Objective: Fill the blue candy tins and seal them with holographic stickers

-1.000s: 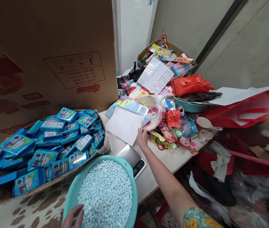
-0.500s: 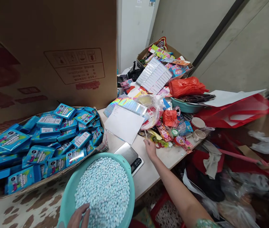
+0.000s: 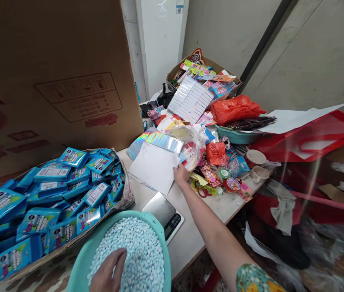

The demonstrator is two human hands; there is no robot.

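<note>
My left hand [image 3: 109,269] is over pale blue candy pieces [image 3: 140,247] that fill a turquoise basin [image 3: 166,269]. Its fingers are pressed together, and whatever they may hold is hidden. My right hand [image 3: 181,175] is reached forward with fingers curled at the right edge of a sheet of white paper [image 3: 153,164]. I cannot make out what is between those fingers. Between the basin and the paper lies a kitchen scale [image 3: 162,215] with a silver plate and a dark button panel.
At left, a carton [image 3: 129,198] holds many blue candy packets [image 3: 50,174] before a large cardboard box [image 3: 77,121]. Beyond my right hand are piled packages, a red plastic bag [image 3: 235,109], red-handled scissors [image 3: 203,192] and cups [image 3: 259,173]. The table edge [image 3: 220,219] runs under my right forearm.
My right hand has moved left to the paper's edge, and the thin pale thing at its fingers no longer shows. My left hand has come further over the candy, its fingers closing together. The view has shifted.
</note>
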